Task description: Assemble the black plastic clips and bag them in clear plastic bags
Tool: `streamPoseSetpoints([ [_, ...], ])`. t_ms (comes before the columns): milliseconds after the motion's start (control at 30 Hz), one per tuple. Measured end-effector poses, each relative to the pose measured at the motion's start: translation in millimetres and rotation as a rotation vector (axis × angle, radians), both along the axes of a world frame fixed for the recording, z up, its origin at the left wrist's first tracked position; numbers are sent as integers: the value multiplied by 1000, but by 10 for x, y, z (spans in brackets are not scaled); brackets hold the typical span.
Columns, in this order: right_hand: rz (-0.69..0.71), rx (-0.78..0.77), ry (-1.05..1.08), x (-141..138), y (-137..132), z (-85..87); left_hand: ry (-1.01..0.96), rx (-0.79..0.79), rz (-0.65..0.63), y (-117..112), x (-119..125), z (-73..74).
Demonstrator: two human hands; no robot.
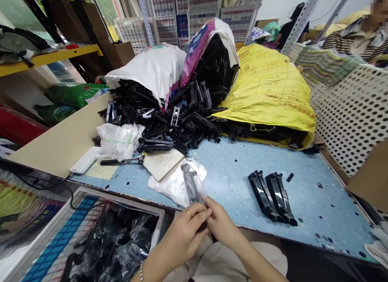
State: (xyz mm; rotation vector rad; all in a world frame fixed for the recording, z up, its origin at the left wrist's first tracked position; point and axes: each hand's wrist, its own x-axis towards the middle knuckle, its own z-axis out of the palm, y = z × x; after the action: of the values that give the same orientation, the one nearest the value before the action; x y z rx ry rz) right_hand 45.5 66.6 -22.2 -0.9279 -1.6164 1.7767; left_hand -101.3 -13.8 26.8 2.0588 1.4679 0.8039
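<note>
Both hands meet at the table's front edge on a long black plastic part in a clear plastic bag (pixel 190 183). My left hand (pixel 186 229) is closed round its near end, thumb and fingers pressed together. From the other side my right hand (pixel 222 225) pinches the bag's near end; its fingertips are partly hidden. Under the bagged part lies a stack of white plastic bags (pixel 169 188). To the right, two black plastic parts (pixel 269 197) rest side by side on the blue tabletop (pixel 226 172).
A heap of black parts (pixel 178 124) spills from white sacks (pixel 151 69) and a yellow sack (pixel 269 87). A hammer (pixel 121 161), a beige board (pixel 163 162) and bundled bags (pixel 119 140) lie left. Below left stands a crate (pixel 156 212) of bagged parts. Another person (pixel 354 39) is back right.
</note>
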Motion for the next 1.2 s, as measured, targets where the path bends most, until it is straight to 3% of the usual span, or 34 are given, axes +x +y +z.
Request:
streamPoseSetpoints([
  [67, 158, 89, -83, 145, 39, 116, 66, -76, 33, -185, -219, 165],
  [100, 153, 146, -167, 256, 113, 144, 102, -143, 56, -291, -365, 220],
  [167, -77, 339, -474, 536, 358, 133, 182, -307, 107, -479, -697, 206],
  [233, -388, 552, -895, 824, 651, 48, 293, -509, 196, -585, -1022, -2],
  [267, -446, 617, -1064, 939, 780, -10, 360, -612, 263, -601, -1161, -163],
  [333, -433, 707, -1259, 1064, 940, -123, 501, -773, 407, -571, -1368, -509],
  [400, -298, 777, -1232, 1046, 946, -206, 586, -829, 514, -482, -1461, -766],
  [467, -123, 836, -1074, 948, 834, -246, 596, -812, 544, -345, -1423, -849],
  [533, 18, 861, -906, 853, 689, -257, 511, -737, 508, -150, -1244, -782],
  [600, 64, 855, -821, 820, 588, -259, 331, -565, 452, 107, -943, -663],
  [700, 10, 835, -824, 903, 563, -279, 117, -185, 428, 545, -421, -595],
  [800, -193, 839, -902, 1051, 600, -325, 104, -64, 496, 883, -96, -707],
  [900, -296, 681, -1017, 1163, 611, -363, 57, -90, 513, 1043, -101, -830],
  [1000, -180, 428, -1095, 1207, 619, -366, -34, -116, 522, 1093, -282, -858],
  [1100, -138, 381, -1100, 1213, 659, -334, -126, -143, 514, 1103, -447, -846],
  [1200, -204, 341, -954, 1170, 696, -283, -191, -152, 516, 1089, -524, -863],
])
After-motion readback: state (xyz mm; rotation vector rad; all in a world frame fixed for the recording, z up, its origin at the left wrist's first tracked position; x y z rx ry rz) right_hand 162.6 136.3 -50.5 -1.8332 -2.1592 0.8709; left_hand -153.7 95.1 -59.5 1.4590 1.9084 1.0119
